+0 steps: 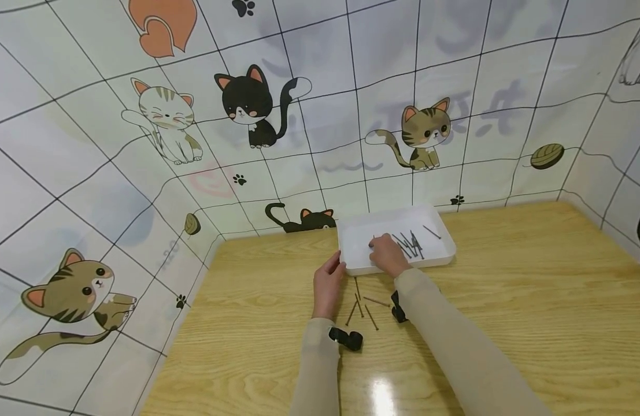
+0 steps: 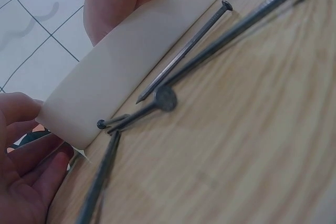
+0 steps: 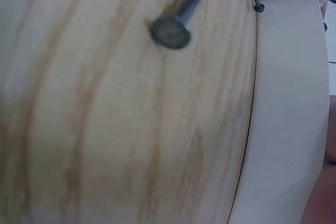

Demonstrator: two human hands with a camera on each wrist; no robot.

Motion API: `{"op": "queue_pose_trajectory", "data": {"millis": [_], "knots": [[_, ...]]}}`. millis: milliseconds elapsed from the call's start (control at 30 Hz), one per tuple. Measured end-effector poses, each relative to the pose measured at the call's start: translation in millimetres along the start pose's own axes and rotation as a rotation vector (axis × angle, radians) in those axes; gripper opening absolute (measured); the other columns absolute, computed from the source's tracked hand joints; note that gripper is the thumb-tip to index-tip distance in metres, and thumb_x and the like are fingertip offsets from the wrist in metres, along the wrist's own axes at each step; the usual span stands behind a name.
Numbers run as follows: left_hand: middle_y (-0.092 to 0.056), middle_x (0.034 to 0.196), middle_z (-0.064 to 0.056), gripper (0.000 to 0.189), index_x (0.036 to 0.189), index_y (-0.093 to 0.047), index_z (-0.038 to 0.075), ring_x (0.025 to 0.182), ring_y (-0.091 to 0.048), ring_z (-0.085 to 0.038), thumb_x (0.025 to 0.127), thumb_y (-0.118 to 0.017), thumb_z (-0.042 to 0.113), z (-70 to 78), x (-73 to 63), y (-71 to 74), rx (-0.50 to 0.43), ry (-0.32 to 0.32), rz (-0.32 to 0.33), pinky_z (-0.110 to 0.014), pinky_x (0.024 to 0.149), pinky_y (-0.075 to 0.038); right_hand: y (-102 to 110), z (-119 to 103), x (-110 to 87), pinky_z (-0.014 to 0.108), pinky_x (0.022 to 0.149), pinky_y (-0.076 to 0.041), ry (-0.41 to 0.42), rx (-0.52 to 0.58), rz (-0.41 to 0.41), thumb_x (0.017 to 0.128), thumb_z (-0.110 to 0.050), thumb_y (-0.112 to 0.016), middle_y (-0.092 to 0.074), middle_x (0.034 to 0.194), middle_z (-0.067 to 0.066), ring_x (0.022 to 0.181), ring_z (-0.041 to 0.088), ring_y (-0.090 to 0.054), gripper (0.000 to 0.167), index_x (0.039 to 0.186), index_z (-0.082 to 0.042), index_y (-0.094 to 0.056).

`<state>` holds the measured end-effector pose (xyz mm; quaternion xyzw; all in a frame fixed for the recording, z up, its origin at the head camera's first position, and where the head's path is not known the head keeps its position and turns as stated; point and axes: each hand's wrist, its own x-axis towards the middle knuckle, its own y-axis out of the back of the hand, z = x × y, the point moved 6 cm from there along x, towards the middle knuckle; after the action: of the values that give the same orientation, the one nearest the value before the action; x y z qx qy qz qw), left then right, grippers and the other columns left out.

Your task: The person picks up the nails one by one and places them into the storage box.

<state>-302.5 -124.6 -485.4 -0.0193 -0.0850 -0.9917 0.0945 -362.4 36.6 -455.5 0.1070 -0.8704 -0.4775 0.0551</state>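
A shallow white tray (image 1: 398, 267) stands on the wooden table against the wall, with several dark nails (image 1: 410, 245) lying in it. At its front left corner, my left hand (image 1: 328, 289) holds the wall; the left wrist view shows the fingers (image 2: 31, 156) bent about that corner. My right hand (image 1: 389, 254) reaches over the front rim into the tray, fingers curled down left of the nails. A small dark end, like that of a nail, shows at its fingertips; the rest is hidden. Outside the tray, several loose nails (image 1: 370, 318) lie on the table between my forearms.
The table (image 1: 517, 300) has a pale wood grain. Behind and beside it rises a wall covering (image 1: 330, 133) printed with cats and a grid. Black straps with cameras (image 1: 347, 338) sit on both wrists. One nail (image 1: 432, 231) lies apart at the tray's right.
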Motion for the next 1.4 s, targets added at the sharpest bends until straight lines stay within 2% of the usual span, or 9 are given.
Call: {"op": "queue_pose_trajectory", "data": {"millis": [533,667,767,900,967,1133,1300,1400], "knots": [[-0.053,0.120,0.014,0.034,0.122,-0.056,0.027,0.114,-0.045,-0.006,0.088,-0.056,0.025,2.1,-2.8,-0.2,-0.015,0.017,0.000,-0.030,0.094,-0.037,2.9,-1.1,-4.0,0.037,0.069,-0.045,0.011,0.004,0.013,0.086,-0.006,-0.050,-0.049,0.111,0.022,0.097,0.032,-0.050,0.031,0.115,0.003,-0.057],[-0.053,0.120,0.014,0.034,0.122,-0.057,0.028,0.114,-0.045,-0.005,0.088,-0.056,0.025,1.9,-2.7,-0.7,-0.009,0.019,0.001,-0.030,0.094,-0.037,4.1,1.3,-4.5,0.041,0.076,-0.046,-0.007,0.047,0.026,0.089,-0.012,-0.049,-0.049,0.114,0.022,0.101,0.032,-0.050,0.032,0.116,0.002,-0.057],[-0.052,0.120,0.016,0.035,0.123,-0.056,0.025,0.114,-0.044,-0.003,0.088,-0.056,0.026,2.9,-2.7,-0.2,-0.001,0.024,0.003,-0.029,0.095,-0.036,6.7,1.3,-5.0,0.043,0.080,-0.043,-0.014,0.134,0.050,0.091,-0.016,-0.047,-0.050,0.115,0.019,0.104,0.031,-0.048,0.031,0.115,-0.001,-0.058],[-0.052,0.120,0.016,0.036,0.125,-0.055,0.024,0.115,-0.043,-0.003,0.088,-0.055,0.027,2.9,-2.2,0.3,0.007,0.027,0.003,-0.030,0.095,-0.035,12.4,0.0,-6.1,0.043,0.078,-0.043,-0.009,0.267,0.080,0.090,-0.015,-0.046,-0.055,0.113,0.015,0.098,0.030,-0.052,0.029,0.113,-0.004,-0.060],[-0.052,0.120,0.016,0.036,0.124,-0.055,0.025,0.115,-0.043,-0.004,0.088,-0.055,0.027,2.9,-1.2,-0.4,0.009,0.030,0.003,-0.030,0.096,-0.035,15.5,0.9,-5.6,0.042,0.077,-0.043,-0.005,0.284,0.091,0.090,-0.015,-0.046,-0.056,0.111,0.013,0.096,0.027,-0.053,0.028,0.112,-0.005,-0.060],[-0.052,0.121,0.015,0.036,0.124,-0.055,0.024,0.116,-0.043,-0.005,0.088,-0.055,0.026,4.4,-0.1,-1.7,0.003,0.022,0.000,-0.031,0.096,-0.035,22.1,0.1,-5.3,0.039,0.073,-0.043,0.041,0.263,0.138,0.090,-0.016,-0.045,-0.057,0.104,0.011,0.090,0.024,-0.053,0.028,0.111,-0.006,-0.061],[-0.052,0.122,0.014,0.035,0.123,-0.056,0.026,0.116,-0.043,-0.007,0.088,-0.056,0.027,3.3,-1.4,-0.4,0.011,0.007,0.010,-0.032,0.096,-0.035,27.6,-6.3,-12.3,0.036,0.065,-0.042,0.081,0.244,0.147,0.091,-0.015,-0.044,-0.056,0.102,0.010,0.077,0.021,-0.052,0.027,0.111,-0.005,-0.061],[-0.052,0.121,0.015,0.035,0.122,-0.056,0.027,0.116,-0.043,-0.006,0.087,-0.057,0.028,1.8,-1.3,0.3,0.026,0.008,0.012,-0.031,0.096,-0.035,31.4,-8.7,-17.0,0.034,0.063,-0.042,0.096,0.235,0.162,0.091,-0.014,-0.044,-0.056,0.100,0.009,0.075,0.020,-0.052,0.027,0.110,-0.006,-0.062]]}}
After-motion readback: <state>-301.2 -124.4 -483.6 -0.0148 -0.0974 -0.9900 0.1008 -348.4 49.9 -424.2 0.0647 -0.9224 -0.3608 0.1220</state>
